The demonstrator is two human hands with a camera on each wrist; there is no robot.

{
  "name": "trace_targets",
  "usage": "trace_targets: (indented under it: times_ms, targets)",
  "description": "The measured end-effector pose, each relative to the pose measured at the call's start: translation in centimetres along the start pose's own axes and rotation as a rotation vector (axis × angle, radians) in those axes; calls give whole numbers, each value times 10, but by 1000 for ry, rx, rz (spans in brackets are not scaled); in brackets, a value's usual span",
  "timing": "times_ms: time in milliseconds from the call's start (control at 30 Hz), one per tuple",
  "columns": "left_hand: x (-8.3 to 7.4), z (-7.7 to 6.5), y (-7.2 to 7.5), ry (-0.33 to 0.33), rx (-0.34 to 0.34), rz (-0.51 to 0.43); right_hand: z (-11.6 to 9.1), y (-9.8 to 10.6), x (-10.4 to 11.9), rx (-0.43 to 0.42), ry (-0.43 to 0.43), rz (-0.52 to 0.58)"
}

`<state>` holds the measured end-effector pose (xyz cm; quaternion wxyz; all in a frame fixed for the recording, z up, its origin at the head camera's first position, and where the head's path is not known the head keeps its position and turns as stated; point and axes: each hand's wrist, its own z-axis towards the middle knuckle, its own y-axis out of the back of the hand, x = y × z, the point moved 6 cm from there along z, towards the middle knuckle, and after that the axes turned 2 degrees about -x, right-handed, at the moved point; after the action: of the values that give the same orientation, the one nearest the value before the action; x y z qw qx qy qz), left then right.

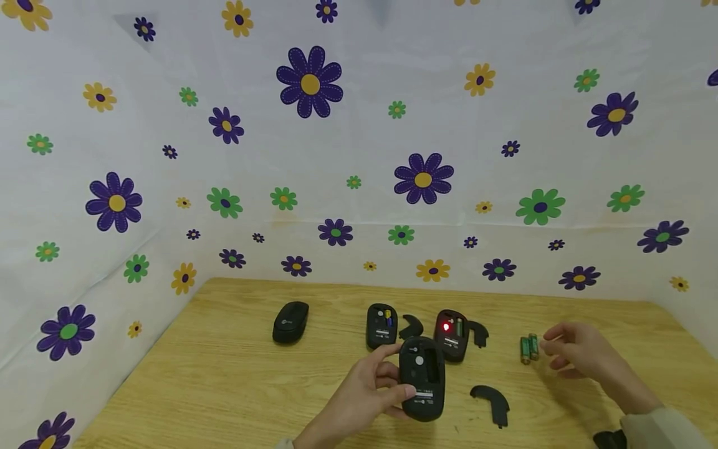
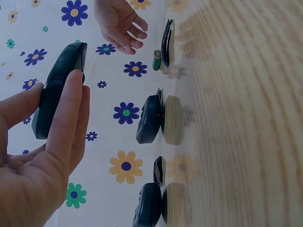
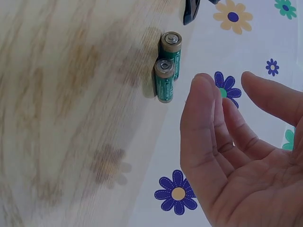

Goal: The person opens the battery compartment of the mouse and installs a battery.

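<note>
A black computer mouse (image 1: 416,378) is held by my left hand (image 1: 359,388), thumb on its underside and fingers behind. Its underside faces the head view, with the battery slot uncovered and no battery seen in it. My right hand (image 1: 586,352) hovers just right of two green AA batteries (image 1: 525,350) on the table. Its fingers are loosely bent, with a gap between thumb and fingertips; the right wrist view shows the hand (image 3: 236,151) apart from the batteries (image 3: 164,85). A curved black battery cover (image 1: 497,402) lies between the hands.
Two upturned mice lie behind: one (image 1: 381,337) with a yellow-blue battery, one (image 1: 455,346) with a green battery and a glowing red light. Beside them are two covers (image 1: 414,325) (image 1: 479,333). Another mouse (image 1: 290,322) sits upright at left. A dark object (image 1: 609,439) is by the right sleeve.
</note>
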<state>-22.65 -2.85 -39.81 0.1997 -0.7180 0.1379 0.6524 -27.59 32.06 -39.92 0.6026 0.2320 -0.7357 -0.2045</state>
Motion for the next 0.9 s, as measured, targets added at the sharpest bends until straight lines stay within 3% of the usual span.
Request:
trace_targets:
  times_ms: [900]
  targets:
    - [0,0,1,4,7,9,29,1,-23,0,-179,41]
